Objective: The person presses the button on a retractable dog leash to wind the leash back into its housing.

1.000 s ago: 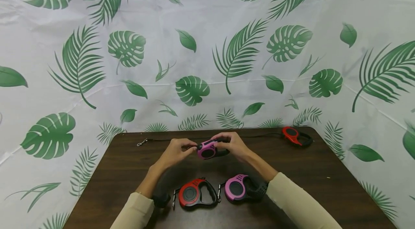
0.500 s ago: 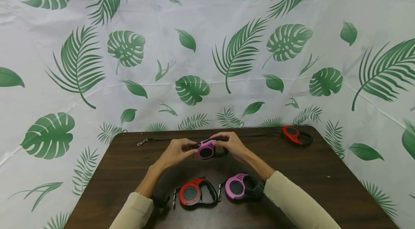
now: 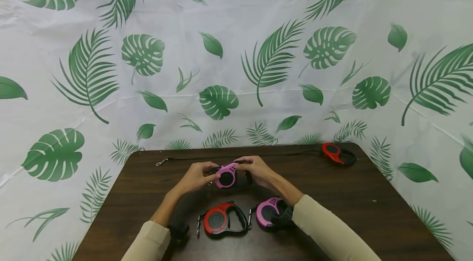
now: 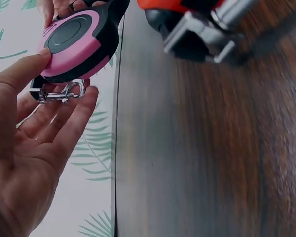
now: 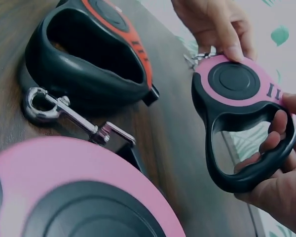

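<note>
The left hand (image 3: 196, 177) pinches the nose end of the pink leash (image 3: 226, 174), thumb on the housing and fingers under its small metal clip (image 4: 59, 94). The leash is held above the table (image 3: 369, 195) at its centre. The right hand (image 3: 258, 170), at 3 o'clock of it, curls its fingers through the black handle loop (image 5: 246, 163). The leash looks like light, rigid plastic, smooth and somewhat slippery on the round face; the loop is the sure place to grip, and the clip dangles loose. At 6 o'clock lie a red leash (image 3: 221, 220) and a second pink leash (image 3: 271, 213); at 2 o'clock a far red leash (image 3: 337, 153) has its cord (image 3: 240, 156) drawn out. No brand or writing can be read.
</note>
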{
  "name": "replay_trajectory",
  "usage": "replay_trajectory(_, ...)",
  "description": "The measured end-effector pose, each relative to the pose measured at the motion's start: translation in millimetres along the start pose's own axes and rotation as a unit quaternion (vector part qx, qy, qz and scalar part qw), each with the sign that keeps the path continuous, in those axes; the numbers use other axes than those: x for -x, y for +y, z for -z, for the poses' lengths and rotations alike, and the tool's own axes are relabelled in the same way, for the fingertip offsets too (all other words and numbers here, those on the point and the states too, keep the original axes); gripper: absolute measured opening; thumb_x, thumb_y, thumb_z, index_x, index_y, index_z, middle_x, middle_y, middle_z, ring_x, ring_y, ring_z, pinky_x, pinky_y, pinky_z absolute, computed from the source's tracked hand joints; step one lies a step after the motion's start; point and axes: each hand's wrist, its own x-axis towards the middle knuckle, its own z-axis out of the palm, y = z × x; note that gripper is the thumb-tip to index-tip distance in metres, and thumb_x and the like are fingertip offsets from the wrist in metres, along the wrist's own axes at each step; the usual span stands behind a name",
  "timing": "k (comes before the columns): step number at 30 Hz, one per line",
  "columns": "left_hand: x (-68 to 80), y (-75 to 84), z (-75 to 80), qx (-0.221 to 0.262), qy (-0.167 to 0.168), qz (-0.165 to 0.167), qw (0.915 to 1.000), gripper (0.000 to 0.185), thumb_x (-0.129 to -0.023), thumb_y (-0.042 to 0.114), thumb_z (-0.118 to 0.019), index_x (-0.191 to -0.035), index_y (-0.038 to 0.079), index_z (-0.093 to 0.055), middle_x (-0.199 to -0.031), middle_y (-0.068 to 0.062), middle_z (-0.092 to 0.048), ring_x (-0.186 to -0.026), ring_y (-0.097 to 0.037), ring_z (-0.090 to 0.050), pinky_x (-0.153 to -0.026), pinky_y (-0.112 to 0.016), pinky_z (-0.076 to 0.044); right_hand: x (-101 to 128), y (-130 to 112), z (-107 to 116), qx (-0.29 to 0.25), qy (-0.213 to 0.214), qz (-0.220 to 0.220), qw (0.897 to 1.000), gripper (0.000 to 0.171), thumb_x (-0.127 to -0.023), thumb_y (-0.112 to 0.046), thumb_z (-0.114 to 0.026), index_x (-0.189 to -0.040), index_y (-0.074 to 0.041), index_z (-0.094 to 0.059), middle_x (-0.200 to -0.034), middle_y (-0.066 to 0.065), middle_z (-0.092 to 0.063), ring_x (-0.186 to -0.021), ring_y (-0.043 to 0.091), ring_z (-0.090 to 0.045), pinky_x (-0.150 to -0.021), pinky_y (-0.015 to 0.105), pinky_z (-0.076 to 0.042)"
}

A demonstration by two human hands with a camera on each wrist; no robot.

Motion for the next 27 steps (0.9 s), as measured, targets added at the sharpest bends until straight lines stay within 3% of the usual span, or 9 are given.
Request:
replay_trajectory(6, 6.7, -6.3, 5.8, 0.007, -0.022, 0.039, 0.999, 0.032, -0.1, 0.023, -0.076, -0.125, 0.004, -0.074, -0.11, -0.007, -0.076, -0.088, -0.012, -0.066, -0.078, -0.028, -0.056, -6.8, 7.0, -7.5, -0.01, -0.007, -0.026, 1.0, 0.036, -0.1, -0.007, -0.072, -0.132, 0.008, -0.067, -0.09, 0.001, -0.069, -0.078, 0.014, -0.058, -0.068, 0.027, -0.051)
replay_trajectory(13, 13.1, -10.9, 9.9, 0.029, -0.043, 0.063, 0.9967, 0.035, -0.101, 0.024, -0.074, -0.127, 0.001, -0.072, -0.108, -0.009, -0.074, -0.083, -0.014, -0.063, -0.07, -0.027, -0.054, -6.5, 8.4, -15.6, 0.011, -0.007, -0.031, 0.999, 0.037, -0.097, -0.004, -0.074, -0.132, 0.007, -0.068, -0.094, 0.001, -0.071, -0.075, 0.016, -0.059, -0.066, 0.029, -0.05)
replay_trajectory(22, 18.4, -19.6, 7.5, 0.062, -0.06, 0.075, 0.9935, 0.036, -0.102, 0.021, -0.073, -0.128, -0.004, -0.07, -0.114, -0.017, -0.074, -0.091, -0.021, -0.073, -0.071, -0.033, -0.061, -7.9, 15.3, -20.7, 0.104, 0.009, -0.007, 0.994, 0.04, -0.093, -0.003, -0.079, -0.131, 0.005, -0.069, -0.102, 0.007, -0.073, -0.077, 0.015, -0.061, -0.068, 0.027, -0.052)
replay_trajectory(27, 19.9, -21.2, 6.5, 0.041, -0.06, 0.073, 0.9947, 0.039, -0.1, 0.021, -0.076, -0.13, -0.002, -0.069, -0.117, -0.017, -0.074, -0.105, -0.032, -0.073, -0.084, -0.043, -0.062, -6.2, 15.9, -24.4, 0.214, 0.033, 0.021, 0.976, 0.045, -0.086, -0.006, -0.087, -0.129, -0.001, -0.073, -0.105, 0.008, -0.074, -0.09, 0.014, -0.063, -0.077, 0.027, -0.052)
